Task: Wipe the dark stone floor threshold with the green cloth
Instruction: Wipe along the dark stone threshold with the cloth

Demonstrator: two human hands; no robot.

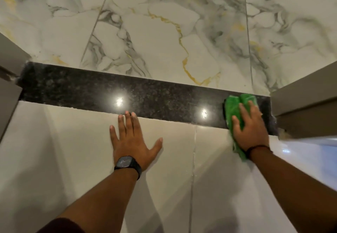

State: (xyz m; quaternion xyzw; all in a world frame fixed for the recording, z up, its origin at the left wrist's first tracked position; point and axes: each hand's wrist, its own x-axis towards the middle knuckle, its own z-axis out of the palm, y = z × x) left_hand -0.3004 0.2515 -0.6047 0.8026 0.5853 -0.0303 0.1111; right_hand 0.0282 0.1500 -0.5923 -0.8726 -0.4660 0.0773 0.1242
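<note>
A dark speckled stone threshold [91, 88] runs across the floor from left to right, glossy, with two light reflections on it. At its right end lies the green cloth [232, 106], and my right hand [250, 128] presses flat on top of it with fingers spread. The cloth's tail sticks out under my wrist onto the pale tile. My left hand [132, 139] lies flat and open on the pale tile, fingertips touching the threshold's near edge; a dark watch is on that wrist.
Grey door-frame posts stand at the left [9, 86] and right [306, 110] ends of the threshold. Beyond it is white marble-look tile [164, 32] with grey and gold veins. Plain pale tiles [73, 159] lie on my side.
</note>
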